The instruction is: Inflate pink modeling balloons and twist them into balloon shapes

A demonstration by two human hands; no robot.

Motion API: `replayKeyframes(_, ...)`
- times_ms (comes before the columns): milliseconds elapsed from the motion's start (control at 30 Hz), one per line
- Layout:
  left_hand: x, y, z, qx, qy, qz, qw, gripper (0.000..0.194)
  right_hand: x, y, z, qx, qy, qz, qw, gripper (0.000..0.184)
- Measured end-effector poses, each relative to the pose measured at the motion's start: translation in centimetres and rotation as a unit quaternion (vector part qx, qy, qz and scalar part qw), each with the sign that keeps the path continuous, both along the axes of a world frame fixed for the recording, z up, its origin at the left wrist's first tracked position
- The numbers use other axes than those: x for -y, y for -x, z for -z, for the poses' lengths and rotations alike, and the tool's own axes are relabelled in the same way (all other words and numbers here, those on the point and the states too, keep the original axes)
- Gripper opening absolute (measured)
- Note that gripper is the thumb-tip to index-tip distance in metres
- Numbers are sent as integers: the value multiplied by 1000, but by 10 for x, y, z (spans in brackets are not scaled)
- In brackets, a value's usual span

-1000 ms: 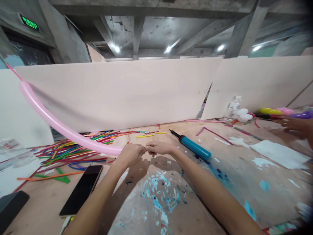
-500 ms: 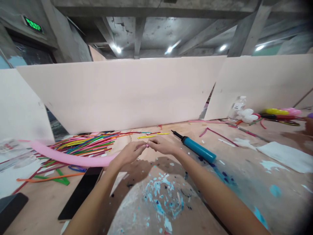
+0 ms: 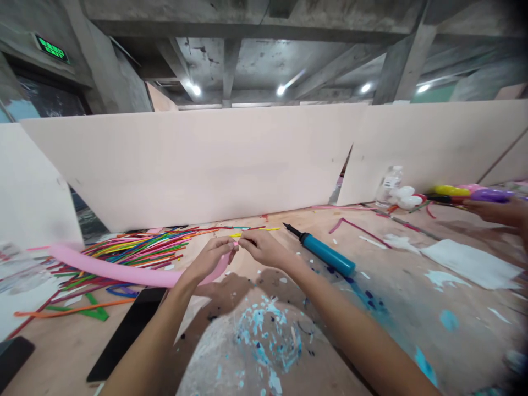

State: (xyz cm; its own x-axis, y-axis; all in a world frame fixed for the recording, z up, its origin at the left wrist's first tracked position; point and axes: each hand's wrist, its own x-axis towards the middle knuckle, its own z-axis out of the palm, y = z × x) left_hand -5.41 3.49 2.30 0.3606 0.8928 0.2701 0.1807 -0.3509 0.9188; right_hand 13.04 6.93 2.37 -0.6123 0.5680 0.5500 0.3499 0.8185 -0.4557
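A long pink balloon [image 3: 119, 270], inflated along most of its length, stretches from the left of the table, behind my left wrist, up to my fingers. My left hand [image 3: 211, 257] is closed on its end. Right beside it, my right hand [image 3: 259, 247] pinches the balloon's thin pink tip, fingertips nearly touching those of the left. Just right of my right hand lies a blue hand pump [image 3: 330, 253] with a black nozzle pointing away to the left. Thin yellow uninflated balloons [image 3: 270, 229] lie behind my hands.
Many colourful uninflated balloons [image 3: 136, 247] are heaped at the left. A black phone [image 3: 127, 330] lies by my left forearm. At the right are a plastic bottle [image 3: 390, 184], white balloons [image 3: 406, 198], a white cloth [image 3: 470, 264] and another person's hand [image 3: 495, 212]. White boards [image 3: 206, 170] stand behind.
The inflated pink part now shows beneath my left hand, close to the fingers. My hands have shifted slightly. Another person's hand has reached further in from the right, by a purple balloon.
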Motion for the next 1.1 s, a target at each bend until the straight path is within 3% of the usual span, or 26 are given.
replayKeyframes(200, 7, -6, -10, 3, -23, 1, 1000, 18, 5, -4, -7, -14, -49, -1, 999, 23)
replayKeyframes(333, 14, -8, -14, 29, 27, 9, 999, 25, 8, -8, -13, -15, -72, 11, 997, 24)
replayKeyframes(433, 16, -9, -15, 120, 70, 40, 989, 22, 9, -5, -9, -30, -112, 6, 993, 24)
replayKeyframes(600, 20, -15, -19, 244, 129, 65, 959, 29, 13, 5, 3, -66, -211, 32, 975, 25)
replayKeyframes(700, 24, -17, -22, 253, 172, 73, 949, 29, 13, 5, 5, -50, -275, 58, 959, 21)
replayKeyframes(833, 24, -15, -21, 243, 163, 94, 951, 24, 6, -1, 5, -41, -327, 79, 941, 15)
replayKeyframes(1000, 16, -10, -13, 204, 113, 105, 967, 19, 3, -2, 8, -44, -332, 82, 939, 15)
replayKeyframes(1100, 14, -10, -11, 227, 123, 104, 960, 16, 4, 2, 10, -53, -286, 66, 954, 17)
